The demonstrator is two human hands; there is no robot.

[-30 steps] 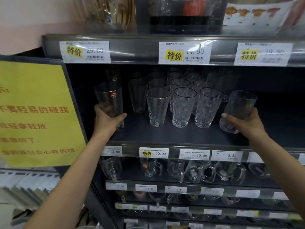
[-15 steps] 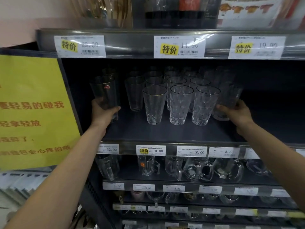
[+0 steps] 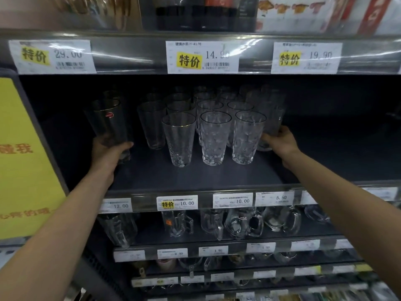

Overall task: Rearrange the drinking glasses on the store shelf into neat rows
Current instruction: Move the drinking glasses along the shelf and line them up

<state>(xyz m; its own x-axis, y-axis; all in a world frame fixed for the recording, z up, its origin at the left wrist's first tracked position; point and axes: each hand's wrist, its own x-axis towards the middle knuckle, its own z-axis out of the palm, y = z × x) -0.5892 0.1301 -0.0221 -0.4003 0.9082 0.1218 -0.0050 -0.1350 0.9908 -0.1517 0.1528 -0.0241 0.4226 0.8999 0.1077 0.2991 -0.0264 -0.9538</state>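
Drinking glasses stand on the shelf in fair rows, maybe half tidied; left hand grips a stickered glass at nine o'clock, well apart; right hand clasps a second glass at three o'clock, just beside the cluster; a plain glass sits out of line; mugs crowd below at six.

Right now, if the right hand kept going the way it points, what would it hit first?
Likely the front-right glass in the rows: the right hand points left, its held glass close beside that one. Depth is unclear.
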